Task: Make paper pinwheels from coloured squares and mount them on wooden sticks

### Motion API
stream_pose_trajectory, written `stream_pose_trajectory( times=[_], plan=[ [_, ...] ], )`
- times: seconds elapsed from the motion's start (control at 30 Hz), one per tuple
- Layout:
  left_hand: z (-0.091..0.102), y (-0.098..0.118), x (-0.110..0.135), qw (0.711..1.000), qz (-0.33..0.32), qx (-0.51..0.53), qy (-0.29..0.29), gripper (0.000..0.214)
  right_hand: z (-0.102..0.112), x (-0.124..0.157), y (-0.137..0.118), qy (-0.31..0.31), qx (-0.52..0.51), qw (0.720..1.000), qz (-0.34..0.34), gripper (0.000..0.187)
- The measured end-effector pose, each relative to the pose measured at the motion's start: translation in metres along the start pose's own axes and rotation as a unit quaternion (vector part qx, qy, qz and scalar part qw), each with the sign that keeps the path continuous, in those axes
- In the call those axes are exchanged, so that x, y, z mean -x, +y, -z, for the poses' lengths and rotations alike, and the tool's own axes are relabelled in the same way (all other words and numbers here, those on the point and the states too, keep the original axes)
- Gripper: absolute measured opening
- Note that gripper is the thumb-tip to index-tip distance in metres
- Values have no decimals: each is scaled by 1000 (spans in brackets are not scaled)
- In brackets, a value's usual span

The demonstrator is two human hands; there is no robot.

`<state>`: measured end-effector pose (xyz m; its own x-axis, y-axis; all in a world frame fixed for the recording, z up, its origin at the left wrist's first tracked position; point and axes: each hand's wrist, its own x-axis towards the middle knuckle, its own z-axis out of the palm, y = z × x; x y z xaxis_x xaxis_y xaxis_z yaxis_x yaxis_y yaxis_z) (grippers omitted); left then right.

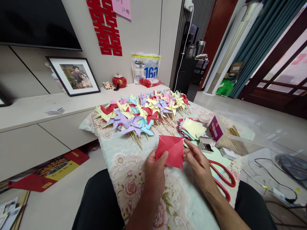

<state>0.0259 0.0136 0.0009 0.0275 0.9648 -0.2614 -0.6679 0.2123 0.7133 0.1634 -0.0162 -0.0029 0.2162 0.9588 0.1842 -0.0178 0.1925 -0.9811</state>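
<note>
A red paper square [173, 157] with slits running in from its corners is held over the table. My left hand [155, 167] pinches its left side, thumb on top and fingers behind. At the right edge is my right hand [198, 164], its fingers apart and some tips touching or very near the paper; its thumb lies off the sheet. Beyond them stand many paper pinwheels on sticks [131, 126] in several colours. A stack of cut paper squares [193, 128] lies right of these. Red-handled scissors [224, 174] rest beside my right hand, their blades hidden.
A small box of metal fasteners [206, 147] and a white box [228, 153] sit at the right. Behind them is a clear plastic bin [249, 145] with wooden sticks [233, 131]. A floral tablecloth [130, 185] covers the table, against a white cabinet [55, 134].
</note>
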Motion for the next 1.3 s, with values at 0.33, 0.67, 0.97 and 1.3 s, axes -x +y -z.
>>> stream_pose_trajectory(
  times=[0.33,0.67,0.97,1.3],
  plan=[
    [4,-3,4,990,85,-47,-102,35,0,-4,-2,64,-23,998,-18,66],
    [5,-4,3,987,67,-93,-116,26,1,-2,0,29,21,999,2,57],
    [1,-8,1,994,15,-105,-19,24,2,3,-12,69,328,900,277,27],
    [-2,-4,0,998,7,-54,-18,21,-6,6,-12,-101,395,855,321,18]
  ],
)
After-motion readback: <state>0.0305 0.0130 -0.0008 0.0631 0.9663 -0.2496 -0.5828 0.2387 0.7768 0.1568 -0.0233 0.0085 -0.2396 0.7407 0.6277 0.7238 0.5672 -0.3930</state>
